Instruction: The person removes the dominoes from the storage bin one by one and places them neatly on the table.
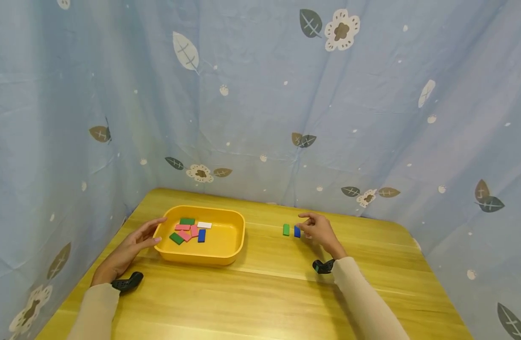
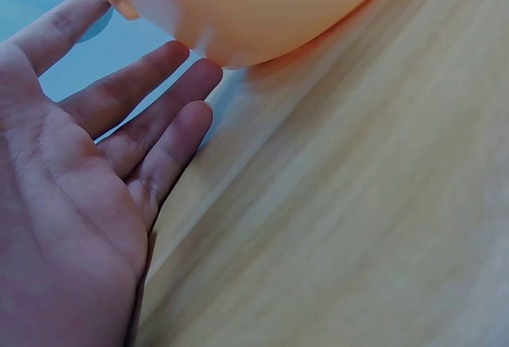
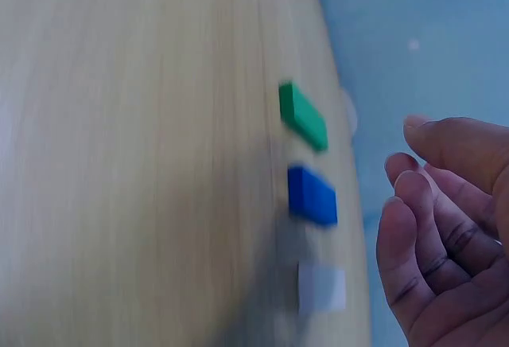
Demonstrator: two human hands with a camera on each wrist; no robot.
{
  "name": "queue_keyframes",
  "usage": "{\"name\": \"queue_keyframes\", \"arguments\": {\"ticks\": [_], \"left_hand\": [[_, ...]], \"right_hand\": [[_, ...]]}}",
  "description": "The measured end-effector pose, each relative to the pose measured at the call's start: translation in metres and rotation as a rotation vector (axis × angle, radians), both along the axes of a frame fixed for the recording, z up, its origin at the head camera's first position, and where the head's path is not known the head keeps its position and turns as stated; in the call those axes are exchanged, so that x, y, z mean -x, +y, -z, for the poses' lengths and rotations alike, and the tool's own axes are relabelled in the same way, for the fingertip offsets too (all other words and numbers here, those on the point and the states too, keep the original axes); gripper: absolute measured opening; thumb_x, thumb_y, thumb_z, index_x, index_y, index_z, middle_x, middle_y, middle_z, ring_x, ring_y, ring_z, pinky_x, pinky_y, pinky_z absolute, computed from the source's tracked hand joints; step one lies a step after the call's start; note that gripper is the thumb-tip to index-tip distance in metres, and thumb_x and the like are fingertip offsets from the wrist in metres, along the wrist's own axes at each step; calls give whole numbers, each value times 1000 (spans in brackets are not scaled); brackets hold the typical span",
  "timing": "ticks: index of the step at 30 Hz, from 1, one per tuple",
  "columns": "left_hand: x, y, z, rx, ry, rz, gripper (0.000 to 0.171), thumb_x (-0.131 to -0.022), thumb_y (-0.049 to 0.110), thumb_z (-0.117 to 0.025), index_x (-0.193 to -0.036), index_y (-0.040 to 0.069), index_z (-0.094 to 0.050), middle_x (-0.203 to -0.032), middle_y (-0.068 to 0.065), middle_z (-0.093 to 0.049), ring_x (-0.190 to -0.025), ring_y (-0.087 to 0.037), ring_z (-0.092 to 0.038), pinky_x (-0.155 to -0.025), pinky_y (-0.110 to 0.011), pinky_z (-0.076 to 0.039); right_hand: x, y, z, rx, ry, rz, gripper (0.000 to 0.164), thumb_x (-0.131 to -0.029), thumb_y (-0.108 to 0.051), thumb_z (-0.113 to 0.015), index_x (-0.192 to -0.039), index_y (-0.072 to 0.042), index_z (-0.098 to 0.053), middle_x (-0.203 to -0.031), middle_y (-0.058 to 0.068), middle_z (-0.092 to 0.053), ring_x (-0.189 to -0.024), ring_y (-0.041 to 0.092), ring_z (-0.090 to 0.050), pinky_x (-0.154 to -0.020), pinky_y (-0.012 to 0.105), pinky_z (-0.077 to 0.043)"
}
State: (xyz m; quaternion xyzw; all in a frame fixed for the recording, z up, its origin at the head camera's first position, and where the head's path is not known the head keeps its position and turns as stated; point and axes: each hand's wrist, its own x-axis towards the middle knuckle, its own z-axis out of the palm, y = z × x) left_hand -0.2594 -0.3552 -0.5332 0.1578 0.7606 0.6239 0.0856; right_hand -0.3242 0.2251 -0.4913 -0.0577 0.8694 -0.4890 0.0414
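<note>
My left hand is at the left end of a yellow plastic tub, thumb and fingertips right at its rim. In the left wrist view its fingers are spread and fairly straight beside the tub's wall. Over the right part of the table hovers my right hand, loosely curled with nothing in it. Close by it on the table stand a green block, a blue block and a white block, set apart in a row. The right hand partly covers that row in the head view.
Inside the tub lie several flat blocks: green blocks, pink blocks, a white block and a blue block. The wooden table ends at a blue patterned curtain behind and at the sides.
</note>
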Motion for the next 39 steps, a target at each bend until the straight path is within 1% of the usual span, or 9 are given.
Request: {"name": "queue_keyframes", "arguments": {"ticks": [7, 11, 16, 22, 26, 29, 31, 35, 39], "left_hand": [[-1, 1, -1, 9, 9, -18, 61, -108, 19, -56, -163, 20, -31, -172, -11, -11, -156, -37, -4, -99, -5, -31], [1, 2, -1, 10, 8, -19, 61, -108, 20, -56, -163, 20, -31, -172, -10, -12, -156, -37, -5, -99, -5, -32], [4, 1, 0, 7, 20, -11, 61, -108, 19, -56, -163, 20, -31, -172, -11, -12, -156, -28, -10, -100, -6, -33], [0, -2, 1, 5, 6, -6, 61, -108, 18, -55, -164, 21, -30, -172, -13, -8, -156, -38, -3, -98, -5, -33], [0, 0, 0, 11, 9, -2, 61, -108, 19, -55, -164, 21, -30, -172, -14, -8, -156, -36, -5, -99, -5, -33], [0, -1, -1, 12, 12, -7, 60, -108, 18, -55, -163, 20, -31, -172, -14, -9, -156, -35, -6, -99, -5, -33], [-1, -2, -1, 10, 6, -9, 60, -108, 18, -55, -163, 19, -31, -172, -16, -7, -156, -37, -5, -98, -5, -33], [0, -1, -1, 4, -6, -5, 61, -108, 19, -56, -163, 19, -31, -171, -18, -5, -154, -44, 0, -96, -5, -33], [1, 1, 0, -4, -8, -3, 61, -108, 19, -56, -163, 19, -30, -171, -17, -5, -154, -45, 0, -97, -5, -33]], "right_hand": [[-1, -34, -10, 32, 36, -99, 43, -99, -23, -73, -138, -10, -63, -107, 25, -69, -87, 53, -61, -76, 63, -51], [-1, -54, -15, 57, 56, -160, 44, -98, -24, -73, -139, -11, -62, -107, 23, -70, -89, 52, -62, -79, 66, -51], [-1, -80, -22, 77, 93, -209, 42, -97, -26, -75, -137, -16, -65, -101, 14, -72, -89, 52, -63, -78, 63, -53], [-4, -112, -22, 91, 116, -274, 38, -97, -27, -75, -133, -21, -67, -98, 9, -73, -88, 50, -63, -79, 65, -52], [-8, -129, -22, 117, 122, -292, 37, -96, -29, -76, -131, -20, -68, -95, 2, -72, -89, 48, -65, -79, 64, -53], [-11, -145, -24, 139, 124, -335, 41, -96, -31, -76, -133, -15, -67, -98, 3, -72, -92, 45, -66, -81, 62, -53], [-13, -156, -26, 151, 124, -364, 43, -96, -31, -76, -134, -13, -67, -100, 5, -72, -92, 42, -67, -82, 60, -54], [-15, -175, -30, 175, 121, -398, 40, -95, -28, -77, -132, -16, -68, -99, 5, -72, -92, 43, -67, -82, 58, -56], [-17, -190, -29, 178, 107, -422, 38, -95, -27, -77, -131, -16, -68, -97, 3, -73, -90, 45, -67, -80, 57, -57]]}}
